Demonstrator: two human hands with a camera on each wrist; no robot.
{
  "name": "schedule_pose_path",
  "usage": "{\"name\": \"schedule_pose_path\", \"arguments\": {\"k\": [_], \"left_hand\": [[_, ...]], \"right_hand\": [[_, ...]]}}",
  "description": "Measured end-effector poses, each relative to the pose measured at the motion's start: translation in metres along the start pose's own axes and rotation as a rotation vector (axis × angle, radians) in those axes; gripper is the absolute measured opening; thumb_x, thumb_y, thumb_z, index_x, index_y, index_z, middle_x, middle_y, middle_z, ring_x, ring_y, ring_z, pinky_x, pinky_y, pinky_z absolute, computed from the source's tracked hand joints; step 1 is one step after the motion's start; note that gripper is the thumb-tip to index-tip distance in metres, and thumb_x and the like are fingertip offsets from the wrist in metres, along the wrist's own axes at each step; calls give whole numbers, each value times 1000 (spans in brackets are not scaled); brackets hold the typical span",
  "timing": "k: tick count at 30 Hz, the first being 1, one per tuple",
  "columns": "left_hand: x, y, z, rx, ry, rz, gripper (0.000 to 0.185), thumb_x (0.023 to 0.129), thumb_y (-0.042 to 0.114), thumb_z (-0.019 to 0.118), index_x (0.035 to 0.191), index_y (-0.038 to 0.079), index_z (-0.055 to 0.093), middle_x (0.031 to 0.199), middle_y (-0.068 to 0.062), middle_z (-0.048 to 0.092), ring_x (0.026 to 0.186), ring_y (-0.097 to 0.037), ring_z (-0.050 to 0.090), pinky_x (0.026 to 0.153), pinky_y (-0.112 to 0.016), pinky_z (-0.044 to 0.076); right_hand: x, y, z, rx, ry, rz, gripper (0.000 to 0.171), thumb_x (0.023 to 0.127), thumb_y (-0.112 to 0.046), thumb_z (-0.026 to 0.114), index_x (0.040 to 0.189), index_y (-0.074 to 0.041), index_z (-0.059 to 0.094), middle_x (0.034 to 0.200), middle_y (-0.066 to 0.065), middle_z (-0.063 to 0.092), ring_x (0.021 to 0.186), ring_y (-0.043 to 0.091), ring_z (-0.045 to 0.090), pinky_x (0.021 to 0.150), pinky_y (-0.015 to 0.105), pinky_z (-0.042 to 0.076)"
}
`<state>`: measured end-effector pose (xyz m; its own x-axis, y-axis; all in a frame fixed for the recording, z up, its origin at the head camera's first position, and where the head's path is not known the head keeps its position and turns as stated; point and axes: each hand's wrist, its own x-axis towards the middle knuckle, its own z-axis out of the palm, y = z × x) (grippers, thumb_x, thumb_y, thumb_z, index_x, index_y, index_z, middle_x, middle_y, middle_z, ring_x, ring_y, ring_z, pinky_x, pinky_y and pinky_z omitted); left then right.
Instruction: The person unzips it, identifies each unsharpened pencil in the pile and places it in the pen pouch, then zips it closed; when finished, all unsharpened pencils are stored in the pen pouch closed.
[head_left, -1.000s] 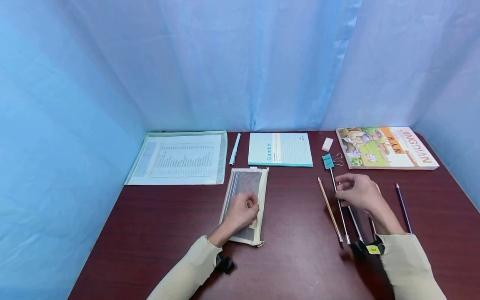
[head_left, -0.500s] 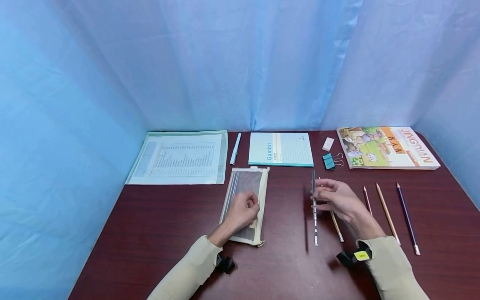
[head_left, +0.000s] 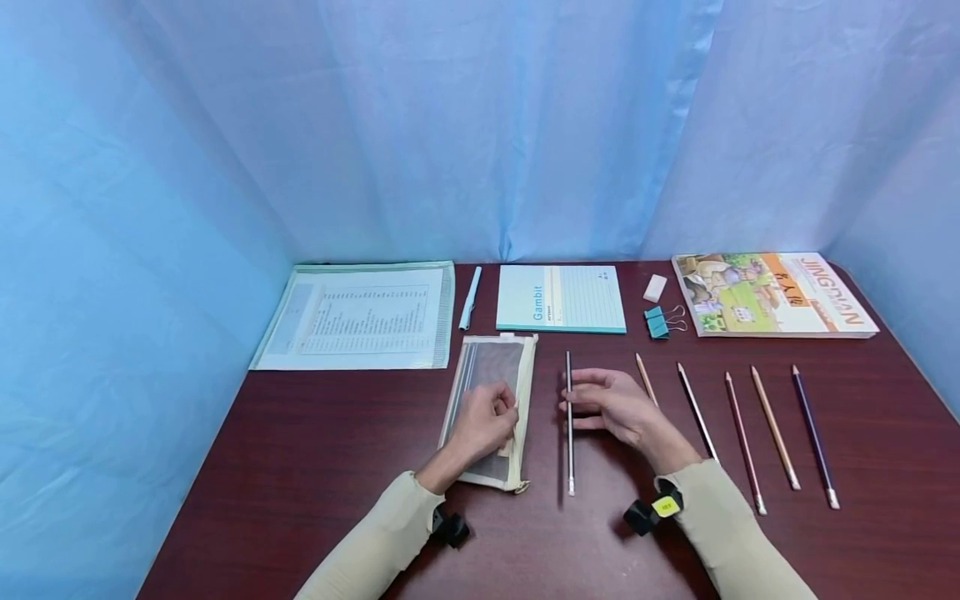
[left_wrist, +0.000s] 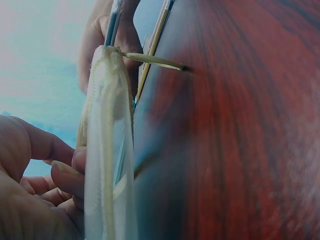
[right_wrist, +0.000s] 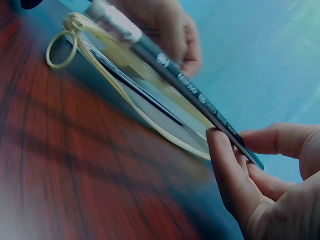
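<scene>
Since the earlier frames the right hand (head_left: 611, 407) has carried the dark pencil (head_left: 569, 425), pinched in its fingertips, leftward beside the mesh pouch (head_left: 491, 400). The left hand (head_left: 483, 421) pinches the pouch edge; the right wrist view alone shows the pencil's lettering.

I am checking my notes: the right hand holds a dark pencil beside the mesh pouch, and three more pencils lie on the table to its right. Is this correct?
Not quite: the head view shows five more pencils there, not three. The right hand does hold a dark pencil beside the mesh pouch.
</scene>
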<state>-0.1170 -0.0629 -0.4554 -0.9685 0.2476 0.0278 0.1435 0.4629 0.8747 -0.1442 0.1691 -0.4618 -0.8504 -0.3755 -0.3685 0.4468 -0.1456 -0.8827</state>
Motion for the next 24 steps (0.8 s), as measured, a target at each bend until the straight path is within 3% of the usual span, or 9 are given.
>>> {"name": "schedule_pose_path", "arguments": {"k": [7,13,17,24], "left_hand": [[1,1,0,-22,-3,0,12,82,-3,51,77,0,61,57,-9,61,37,0,47,40,-17,39],[1,0,2,-14,5,30,11,80,0,50,75,2,60,54,2,55,37,4,45,38,-16,37],[1,1,1,-6,6,26,11,80,-1,51,75,2,60,54,-2,58,37,2,46,38,-17,38],[1,2,-1,-13,-3,-18,10,82,-2,52,77,2,60,56,-6,60,37,-1,47,38,-17,38]], "right_hand": [[26,4,26,7,139,-42,53,93,4,58,140,14,34,87,-2,68,79,11,73,70,33,63],[33,5,35,40,257,-84,47,93,7,57,136,9,39,83,-4,66,77,10,72,67,31,63],[33,5,39,33,244,-70,48,93,6,57,137,8,39,84,-3,65,77,9,71,68,32,63],[34,10,47,-77,172,-25,51,92,4,58,138,14,38,86,2,67,77,12,71,70,34,63]]}}
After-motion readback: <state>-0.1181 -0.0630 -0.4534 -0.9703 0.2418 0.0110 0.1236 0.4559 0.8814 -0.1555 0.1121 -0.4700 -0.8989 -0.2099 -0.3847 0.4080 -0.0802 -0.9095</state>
